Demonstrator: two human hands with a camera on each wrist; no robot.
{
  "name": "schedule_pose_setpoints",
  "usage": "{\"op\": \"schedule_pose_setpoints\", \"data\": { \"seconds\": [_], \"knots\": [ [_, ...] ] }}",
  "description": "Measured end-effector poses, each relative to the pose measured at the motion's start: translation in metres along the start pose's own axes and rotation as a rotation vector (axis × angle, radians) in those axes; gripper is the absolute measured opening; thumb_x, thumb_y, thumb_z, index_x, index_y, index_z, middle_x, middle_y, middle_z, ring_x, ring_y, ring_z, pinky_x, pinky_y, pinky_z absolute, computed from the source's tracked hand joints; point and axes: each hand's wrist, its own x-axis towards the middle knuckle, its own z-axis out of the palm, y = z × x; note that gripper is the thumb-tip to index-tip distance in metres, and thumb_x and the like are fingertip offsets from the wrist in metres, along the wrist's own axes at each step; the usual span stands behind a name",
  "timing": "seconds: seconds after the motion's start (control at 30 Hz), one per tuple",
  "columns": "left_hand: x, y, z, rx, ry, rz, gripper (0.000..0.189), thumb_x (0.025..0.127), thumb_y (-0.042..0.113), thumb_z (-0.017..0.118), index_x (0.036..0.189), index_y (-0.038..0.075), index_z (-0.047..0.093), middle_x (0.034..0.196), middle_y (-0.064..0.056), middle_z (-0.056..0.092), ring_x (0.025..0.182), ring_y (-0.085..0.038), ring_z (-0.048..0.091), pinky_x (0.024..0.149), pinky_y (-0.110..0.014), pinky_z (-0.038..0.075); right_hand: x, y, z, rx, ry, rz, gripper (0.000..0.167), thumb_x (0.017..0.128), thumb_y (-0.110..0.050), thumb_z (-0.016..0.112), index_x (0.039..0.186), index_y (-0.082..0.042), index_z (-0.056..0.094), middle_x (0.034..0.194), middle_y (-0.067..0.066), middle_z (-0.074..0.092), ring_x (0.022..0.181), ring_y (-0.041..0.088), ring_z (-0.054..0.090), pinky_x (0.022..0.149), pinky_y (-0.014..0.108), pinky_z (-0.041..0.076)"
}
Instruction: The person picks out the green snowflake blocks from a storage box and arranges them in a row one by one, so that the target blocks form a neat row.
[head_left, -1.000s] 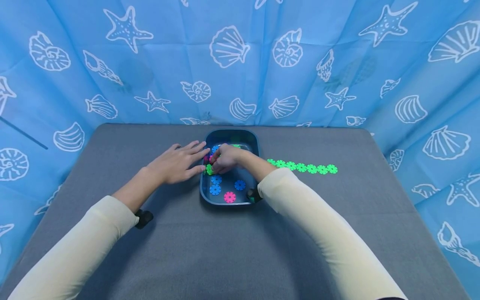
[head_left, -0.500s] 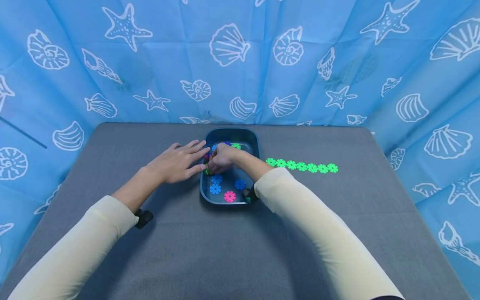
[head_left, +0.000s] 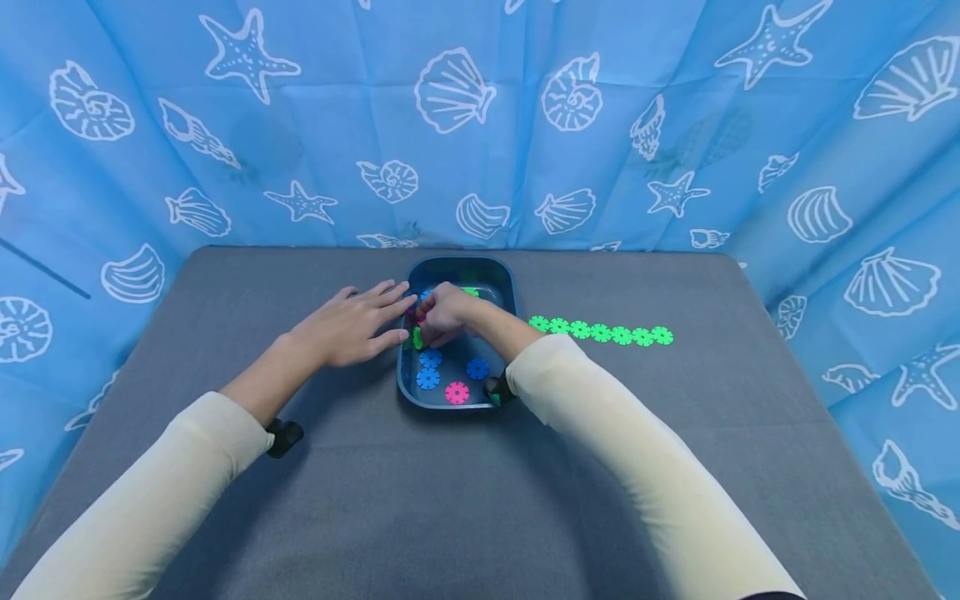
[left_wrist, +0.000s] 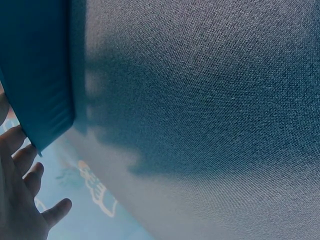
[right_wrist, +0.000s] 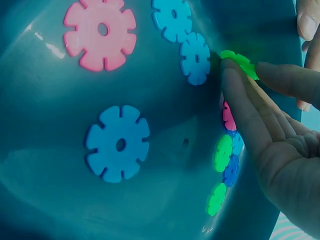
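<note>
My right hand (head_left: 448, 315) reaches inside a dark blue tray (head_left: 454, 407), near its left wall. Between thumb and fingers it pinches a green notched plastic disc (right_wrist: 241, 64), tilted in the right wrist view. My left hand (head_left: 354, 323) lies with fingers spread, fingertips at the tray's left rim. In the right wrist view, a pink notched disc (right_wrist: 80, 31) and a blue disc (right_wrist: 104, 146) lie flat on the tray floor. Two lighter blue discs, one a small blue disc (right_wrist: 189, 65), overlap near the pinched one. More green, blue and pink discs sit beyond the right hand, partly hidden.
To the tray's right, several green discs form a row (head_left: 601, 333) on the grey cloth-covered table (head_left: 360, 500). A blue curtain (head_left: 510, 167) with white shell prints hangs behind and beside the table. Black wrist cameras, such as the left one (head_left: 285, 437), stick out below the sleeves.
The green disc in my right fingers has turned from face-up to nearly edge-on. The right hand has shifted slightly left within the tray. My left hand stays at the rim.
</note>
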Motion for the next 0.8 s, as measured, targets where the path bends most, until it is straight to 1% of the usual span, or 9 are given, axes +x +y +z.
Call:
{"op": "schedule_pose_setpoints", "data": {
  "seconds": [0.07,0.23,0.33,0.47,0.67,0.8],
  "knots": [
    [0.000,0.000,0.000,0.000,-0.001,-0.002,0.066,0.104,0.048,0.044,0.158,0.013,0.028,0.164,-0.012,0.021,0.150,-0.035,0.018,0.112,-0.068,0.022,0.000,0.000,0.000,0.012,0.014,0.000,0.050,0.092,0.003,0.065,0.140,0.000,0.052,0.109,0.016,0.066,0.094,0.026,0.071,0.085,0.035,0.057],
    [0.000,0.001,0.000,0.001,-0.005,-0.003,0.066,0.104,0.048,0.044,0.158,0.013,0.028,0.164,-0.013,0.021,0.150,-0.035,0.018,0.112,-0.068,0.022,0.000,0.002,-0.001,0.033,0.024,0.001,0.046,0.093,0.004,0.063,0.138,0.003,0.052,0.109,0.019,0.067,0.091,0.028,0.072,0.082,0.035,0.058],
    [0.000,0.001,0.000,0.005,-0.006,-0.005,0.066,0.104,0.048,0.044,0.158,0.013,0.029,0.164,-0.013,0.022,0.151,-0.035,0.017,0.112,-0.068,0.022,-0.001,0.003,-0.002,0.025,0.025,-0.001,0.043,0.094,0.003,0.063,0.136,0.004,0.053,0.107,0.019,0.067,0.091,0.028,0.072,0.082,0.035,0.058],
    [0.000,0.001,0.000,0.007,-0.010,-0.009,0.067,0.104,0.048,0.045,0.158,0.013,0.028,0.164,-0.013,0.022,0.151,-0.035,0.017,0.112,-0.068,0.021,-0.003,0.006,-0.005,0.009,0.048,-0.007,0.038,0.094,0.002,0.063,0.131,0.005,0.056,0.103,0.018,0.068,0.089,0.027,0.073,0.081,0.035,0.059],
    [0.001,0.000,-0.001,0.009,-0.012,-0.018,0.067,0.103,0.049,0.046,0.158,0.014,0.029,0.164,-0.012,0.021,0.150,-0.036,0.018,0.112,-0.068,0.021,-0.013,0.005,-0.017,-0.017,0.056,-0.007,0.025,0.095,0.003,0.062,0.119,0.006,0.063,0.102,0.018,0.069,0.090,0.028,0.073,0.080,0.035,0.059],
    [0.001,0.002,-0.002,0.010,-0.017,-0.023,0.068,0.103,0.050,0.046,0.158,0.015,0.029,0.164,-0.012,0.021,0.150,-0.036,0.018,0.112,-0.068,0.021,-0.023,0.004,-0.028,-0.044,0.055,-0.027,0.022,0.094,0.004,0.062,0.116,0.005,0.064,0.099,0.017,0.071,0.087,0.027,0.073,0.082,0.038,0.059]
  ]
}}
